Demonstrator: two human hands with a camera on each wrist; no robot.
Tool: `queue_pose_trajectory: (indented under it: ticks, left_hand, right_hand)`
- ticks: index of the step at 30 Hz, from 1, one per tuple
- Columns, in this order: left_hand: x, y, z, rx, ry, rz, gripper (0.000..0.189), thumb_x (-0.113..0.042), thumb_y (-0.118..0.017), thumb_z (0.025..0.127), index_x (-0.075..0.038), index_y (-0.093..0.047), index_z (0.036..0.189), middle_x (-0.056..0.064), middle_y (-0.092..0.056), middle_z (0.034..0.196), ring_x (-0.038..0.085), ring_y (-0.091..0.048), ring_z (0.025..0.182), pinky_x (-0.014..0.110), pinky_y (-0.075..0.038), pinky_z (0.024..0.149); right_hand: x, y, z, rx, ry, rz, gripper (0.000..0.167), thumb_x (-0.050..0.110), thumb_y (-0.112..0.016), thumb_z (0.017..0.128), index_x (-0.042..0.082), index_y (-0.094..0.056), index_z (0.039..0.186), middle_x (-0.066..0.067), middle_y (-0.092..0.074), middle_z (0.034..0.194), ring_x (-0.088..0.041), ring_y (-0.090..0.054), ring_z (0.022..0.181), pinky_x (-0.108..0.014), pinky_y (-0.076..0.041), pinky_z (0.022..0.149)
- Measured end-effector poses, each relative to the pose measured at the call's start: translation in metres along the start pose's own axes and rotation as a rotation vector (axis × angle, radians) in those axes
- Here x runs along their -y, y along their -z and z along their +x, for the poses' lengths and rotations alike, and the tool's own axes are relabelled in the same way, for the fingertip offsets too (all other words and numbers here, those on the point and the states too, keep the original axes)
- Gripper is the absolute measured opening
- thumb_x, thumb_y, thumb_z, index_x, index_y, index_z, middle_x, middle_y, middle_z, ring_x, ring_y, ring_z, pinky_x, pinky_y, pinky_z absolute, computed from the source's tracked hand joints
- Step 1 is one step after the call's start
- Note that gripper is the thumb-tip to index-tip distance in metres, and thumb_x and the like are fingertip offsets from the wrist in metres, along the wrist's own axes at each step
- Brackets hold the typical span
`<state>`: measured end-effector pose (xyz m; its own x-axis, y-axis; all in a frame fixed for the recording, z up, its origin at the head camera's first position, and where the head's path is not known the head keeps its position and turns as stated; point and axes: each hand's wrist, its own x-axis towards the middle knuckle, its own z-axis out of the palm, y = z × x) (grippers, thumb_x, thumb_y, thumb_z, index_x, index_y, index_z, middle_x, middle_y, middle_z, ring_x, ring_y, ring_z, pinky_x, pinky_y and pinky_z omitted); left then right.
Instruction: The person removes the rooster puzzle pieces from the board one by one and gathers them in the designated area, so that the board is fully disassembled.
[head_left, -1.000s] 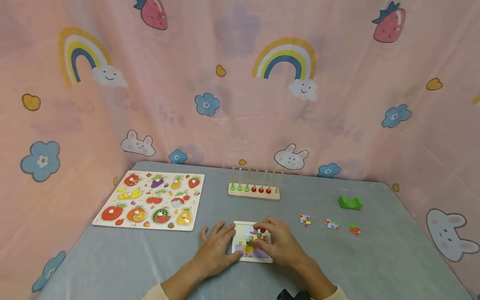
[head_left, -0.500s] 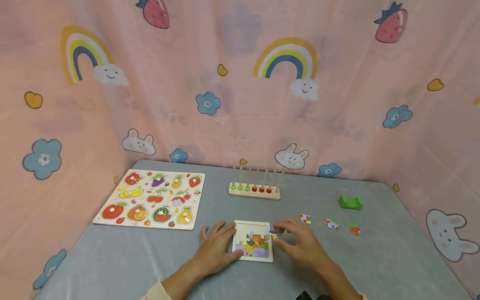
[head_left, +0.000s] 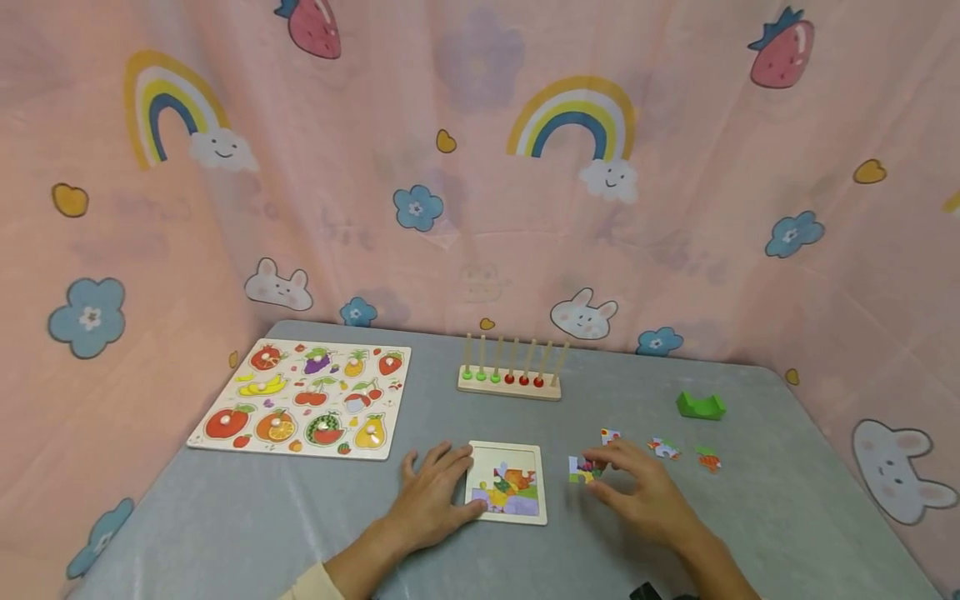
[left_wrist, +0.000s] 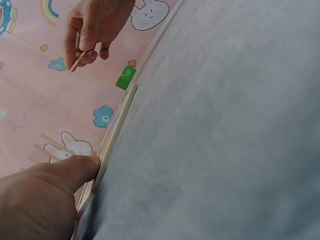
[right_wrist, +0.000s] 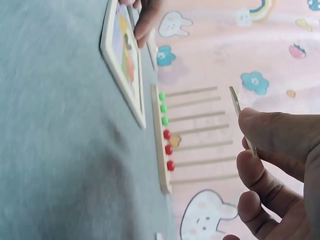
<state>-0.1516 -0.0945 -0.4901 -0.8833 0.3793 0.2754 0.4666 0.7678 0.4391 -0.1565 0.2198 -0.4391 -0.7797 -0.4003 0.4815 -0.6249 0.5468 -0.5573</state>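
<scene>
1. The right hand (head_left: 643,495) is holding a jigsaw piece (head_left: 579,470) above the grey worktop (head_left: 787,525), just right of the wooden jigsaw tray (head_left: 483,477) and apart from it; its grip is pinching the thin piece between thumb and fingers
2. The left hand (head_left: 431,500) is resting along the tray's left side, thumb at the lower left and fingertips near the upper left; its grip is clasping nothing, the fingers lying spread, and it is probably steadying the tray
3. Joined pieces (head_left: 519,502) are filling the lower part of the tray, while bare base is showing above them
4. Three loose pieces (head_left: 664,448) are lying in a rough row to the right, the nearest partly hidden by the right hand
5. The step in hand, as a judgement, is handling one piece between tray and row; whether it is going in or coming out, this moment is not settling
6. The next move is likely calling for a light pinch and a level piece: either matching its tabs to the joined edge or setting it down clear of the loose ones
7. Farther back, a fruit knob puzzle board (head_left: 390,408), a bead-counting stand (head_left: 510,389) and a green notched block (head_left: 701,407) are sitting apart from this work
</scene>
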Motion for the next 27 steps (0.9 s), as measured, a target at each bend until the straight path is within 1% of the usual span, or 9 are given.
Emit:
queue_pose_trajectory:
  ticks: [5,12,17,20,22,27]
  left_hand:
    - [0.000,-0.001,0.001,0.008,0.005,0.005,0.059,-0.045,-0.074,0.080,-0.007,-0.062,0.124,0.003,-0.052,0.138,0.031,-0.038,0.131,0.068,-0.013,0.096]
    - [0.000,-0.002,0.001,0.005,-0.001,-0.002,0.059,-0.045,-0.073,0.080,-0.007,-0.062,0.124,0.003,-0.052,0.138,0.031,-0.038,0.131,0.068,-0.013,0.096]
    - [0.001,-0.002,0.001,0.004,0.001,0.001,0.060,-0.045,-0.073,0.080,-0.007,-0.062,0.125,0.003,-0.052,0.138,0.031,-0.038,0.131,0.068,-0.013,0.096]
    - [0.001,-0.002,0.000,0.003,0.003,-0.005,0.060,-0.045,-0.074,0.080,-0.007,-0.062,0.125,0.003,-0.052,0.138,0.031,-0.038,0.131,0.068,-0.013,0.096]
    - [0.002,-0.002,0.000,0.002,0.004,-0.008,0.060,-0.045,-0.074,0.080,-0.007,-0.062,0.125,0.003,-0.052,0.138,0.031,-0.038,0.131,0.068,-0.013,0.096]
    - [0.002,-0.003,0.001,0.004,0.004,-0.001,0.060,-0.046,-0.073,0.080,-0.008,-0.062,0.125,0.002,-0.052,0.139,0.031,-0.038,0.131,0.068,-0.013,0.096]
  right_hand:
    - [-0.009,0.008,-0.007,-0.007,-0.022,-0.015,0.038,0.004,-0.081,0.075,0.012,-0.071,0.111,0.008,-0.063,0.100,-0.014,-0.054,0.081,-0.032,-0.047,0.071]
    - [-0.027,0.015,-0.013,-0.022,-0.029,0.000,0.038,0.001,-0.081,0.074,0.004,-0.070,0.110,0.004,-0.065,0.101,-0.012,-0.055,0.083,-0.028,-0.047,0.072]
    - [-0.040,0.017,-0.018,-0.005,-0.106,-0.006,0.036,0.004,-0.080,0.077,0.006,-0.070,0.111,0.006,-0.064,0.098,-0.012,-0.057,0.085,-0.027,-0.046,0.073]
    - [-0.046,0.016,-0.020,0.004,-0.138,0.000,0.035,0.007,-0.080,0.077,0.008,-0.071,0.111,0.008,-0.063,0.095,-0.013,-0.056,0.085,-0.026,-0.044,0.073]
    - [-0.050,0.015,-0.022,0.005,-0.134,-0.001,0.035,0.007,-0.081,0.077,0.009,-0.071,0.110,0.009,-0.063,0.094,-0.013,-0.054,0.083,-0.024,-0.039,0.074]
    - [-0.060,0.012,-0.025,-0.026,-0.072,-0.018,0.035,0.002,-0.082,0.073,0.008,-0.072,0.106,0.007,-0.064,0.091,-0.015,-0.052,0.082,-0.022,-0.030,0.076]
